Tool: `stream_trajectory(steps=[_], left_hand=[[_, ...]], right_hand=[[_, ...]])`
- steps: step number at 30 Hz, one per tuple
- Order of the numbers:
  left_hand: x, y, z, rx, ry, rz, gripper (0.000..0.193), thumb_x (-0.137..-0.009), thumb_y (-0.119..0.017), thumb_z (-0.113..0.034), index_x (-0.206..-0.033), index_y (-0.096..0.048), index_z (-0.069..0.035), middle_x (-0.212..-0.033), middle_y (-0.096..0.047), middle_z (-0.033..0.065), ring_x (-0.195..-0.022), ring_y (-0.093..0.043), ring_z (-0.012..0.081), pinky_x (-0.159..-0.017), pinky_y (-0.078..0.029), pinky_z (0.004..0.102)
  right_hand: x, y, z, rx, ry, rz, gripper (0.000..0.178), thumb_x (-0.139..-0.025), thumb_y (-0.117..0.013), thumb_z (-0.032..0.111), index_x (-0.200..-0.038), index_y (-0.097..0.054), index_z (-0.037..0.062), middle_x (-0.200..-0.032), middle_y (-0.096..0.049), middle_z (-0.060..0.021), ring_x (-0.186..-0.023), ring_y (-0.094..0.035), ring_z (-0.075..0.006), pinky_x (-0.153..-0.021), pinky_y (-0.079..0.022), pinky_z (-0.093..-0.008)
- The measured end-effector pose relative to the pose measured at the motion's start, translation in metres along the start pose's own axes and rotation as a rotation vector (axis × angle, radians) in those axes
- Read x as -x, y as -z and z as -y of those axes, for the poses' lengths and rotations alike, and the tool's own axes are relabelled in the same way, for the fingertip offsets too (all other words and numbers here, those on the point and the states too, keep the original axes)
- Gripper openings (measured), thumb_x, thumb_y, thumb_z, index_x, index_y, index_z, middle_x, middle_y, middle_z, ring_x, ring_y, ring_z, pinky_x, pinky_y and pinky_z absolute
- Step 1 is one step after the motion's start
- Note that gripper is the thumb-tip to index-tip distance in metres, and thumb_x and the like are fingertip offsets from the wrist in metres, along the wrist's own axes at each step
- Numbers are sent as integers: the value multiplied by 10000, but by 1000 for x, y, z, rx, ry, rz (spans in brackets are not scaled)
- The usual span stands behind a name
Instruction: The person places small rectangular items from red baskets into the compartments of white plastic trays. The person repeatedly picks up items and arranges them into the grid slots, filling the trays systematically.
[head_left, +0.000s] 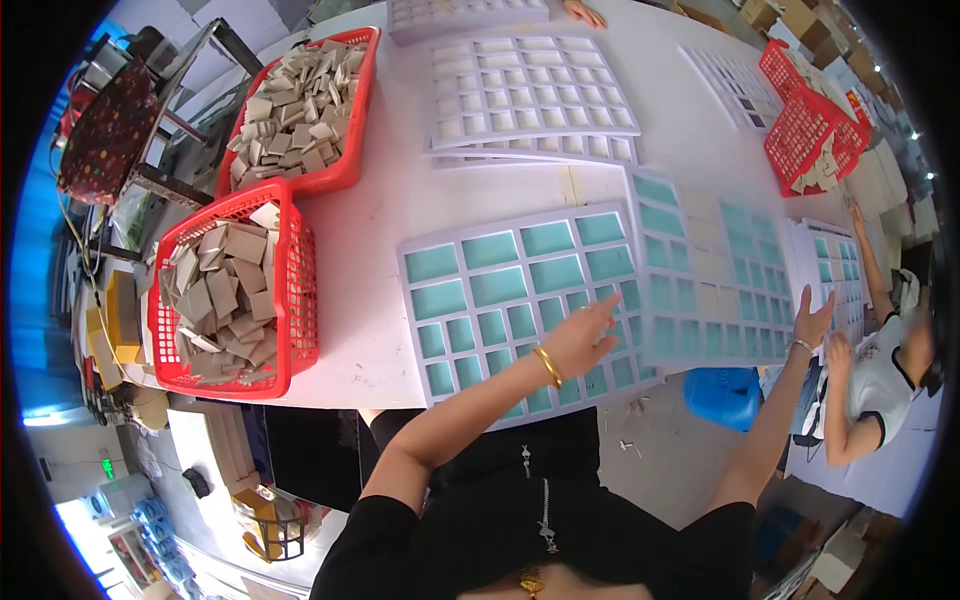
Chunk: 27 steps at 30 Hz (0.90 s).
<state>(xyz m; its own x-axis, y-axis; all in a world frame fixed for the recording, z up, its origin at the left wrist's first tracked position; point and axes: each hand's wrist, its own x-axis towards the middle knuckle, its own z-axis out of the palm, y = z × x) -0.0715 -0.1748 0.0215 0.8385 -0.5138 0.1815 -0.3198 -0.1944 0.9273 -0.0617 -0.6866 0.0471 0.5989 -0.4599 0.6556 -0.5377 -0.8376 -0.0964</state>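
While its lower right part disappears under an outstretched forearm, the near tray (497,286), a white grid with teal compartments, lies flat on the desk (370,280) at the centre of the frame. Its longer side seems to run left to right, climbing slightly toward the right. The larger compartments fill its upper rows, the smaller ones its lower rows.

Just right of it is a second tray (758,280), its left edge running nearly up and down the frame and overlapping the near tray's right edge. Blur softens its grid; the pale patches in its middle columns are hard to make out.

The left hand (582,340) is over the near tray with its fingers apart; whether they touch it cannot be told. The right hand (815,318) is at the second tray's right edge, and its grip is unclear.

A stack of white trays (535,85) sits at upper centre, the lower ones mostly covered. At left, a front basket (298,290) and a back basket (348,170), both red, hold beige pieces. At the far right, a co-worker (875,400) is bent by the lens; at the top edge, another person's hand (585,12) is cut off.
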Motion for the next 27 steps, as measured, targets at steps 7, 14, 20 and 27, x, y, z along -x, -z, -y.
stream_trajectory(steps=[7, 14, 20, 27], left_hand=[[27, 2, 8, 701, 426, -110, 450, -991, -405, -233, -1376, -249, -58, -972, -568, 109, -830, -637, 225, -575, -542, 311], [75, 46, 15, 885, 435, -544, 446, -994, -377, -247, -1351, -197, -50, -1022, -514, 120, -818, -659, 275, -597, -594, 365], [109, 68, 8, 559, 367, -713, 451, -979, -376, -229, -1342, -201, -26, -1120, -476, 138, -948, -623, 267, -571, -590, 349], [168, 114, 58, -564, 344, -758, 251, -801, -593, -69, -1041, -549, -10, -1021, -565, 151, -948, -547, 294, -848, -418, 410]], right_hand=[[108, 69, 203, -804, 317, 871, 295, -814, -653, 131, -1105, -620, 101, -1077, -631, -75, -967, -599, -200, -834, -476, -311], [223, 119, 346, -1340, 560, 1182, 287, -733, -718, 138, -991, -616, 62, -1051, -597, -106, -1024, -559, -271, -878, -446, -371], [241, 131, 386, -1493, 480, 1271, 163, -767, -689, 93, -910, -616, 61, -1010, -611, -83, -943, -588, -206, -810, -464, -331], [238, 88, 394, -1260, 513, 1162, 108, -806, -649, 48, -904, -610, 27, -835, -647, -72, -694, -627, -175, -618, -496, -280]])
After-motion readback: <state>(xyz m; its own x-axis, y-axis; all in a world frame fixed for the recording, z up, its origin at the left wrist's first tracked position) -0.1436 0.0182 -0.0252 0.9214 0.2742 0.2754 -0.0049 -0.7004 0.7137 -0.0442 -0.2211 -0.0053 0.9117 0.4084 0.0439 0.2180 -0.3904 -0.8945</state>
